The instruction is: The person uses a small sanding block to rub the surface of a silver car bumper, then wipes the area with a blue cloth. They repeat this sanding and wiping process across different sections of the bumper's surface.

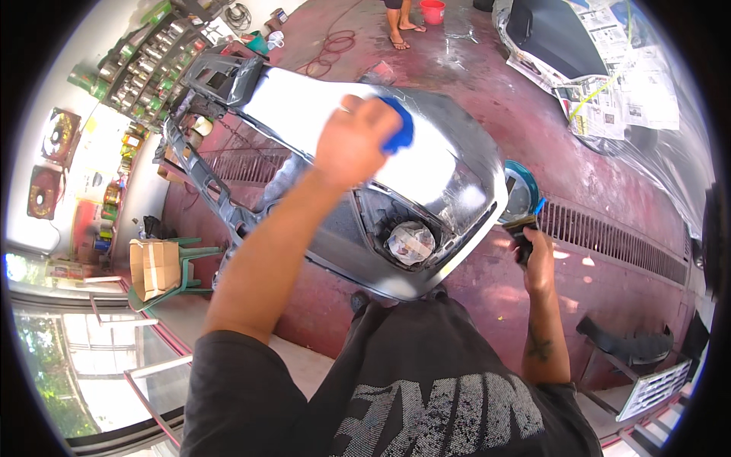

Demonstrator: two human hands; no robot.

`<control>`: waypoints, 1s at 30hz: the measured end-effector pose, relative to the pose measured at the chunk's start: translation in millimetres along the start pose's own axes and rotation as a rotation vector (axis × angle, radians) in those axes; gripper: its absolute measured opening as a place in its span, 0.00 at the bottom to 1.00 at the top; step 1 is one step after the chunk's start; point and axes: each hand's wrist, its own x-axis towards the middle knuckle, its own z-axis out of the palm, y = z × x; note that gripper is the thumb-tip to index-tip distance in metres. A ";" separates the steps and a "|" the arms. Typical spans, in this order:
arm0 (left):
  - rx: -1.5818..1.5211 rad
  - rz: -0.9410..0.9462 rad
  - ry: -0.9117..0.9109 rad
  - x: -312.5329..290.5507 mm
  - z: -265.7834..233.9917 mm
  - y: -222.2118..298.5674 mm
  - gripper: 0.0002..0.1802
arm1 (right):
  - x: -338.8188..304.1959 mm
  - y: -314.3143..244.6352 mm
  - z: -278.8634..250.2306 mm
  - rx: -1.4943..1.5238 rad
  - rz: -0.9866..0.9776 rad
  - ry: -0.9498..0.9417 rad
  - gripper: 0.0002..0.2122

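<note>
A car body section with grey and dark primer patches lies across the middle, its upper surface white with glare. Over that surface my left hand is closed round a soft-looking blue pad, whether cloth or sponge I cannot tell. How firmly the pad touches the panel is hidden by my hand. Off the right edge of the body, my right hand grips a dark sanding block. Near that hand stands a blue-green bucket of greyish water. Crumpled plastic sits inside the panel's near opening.
A floor grating runs off to the right. A vehicle part masked with newspaper stands at far right. Another person's feet are beside a red bucket. At left are a green chair with a carton, and shelves of cans.
</note>
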 end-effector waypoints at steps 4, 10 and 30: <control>0.099 -0.352 0.071 40.1 -38.9 -92.3 0.22 | -10.6 -3.3 32.2 -0.158 -0.049 -0.218 0.16; -0.198 -0.346 0.141 38.5 -30.3 -129.5 0.31 | -13.7 -68.1 140.9 -0.446 -0.721 -0.312 0.15; -0.523 -0.342 0.155 26.6 -22.3 -139.4 0.31 | 35.2 -150.3 237.0 -2.009 -1.619 -0.564 0.28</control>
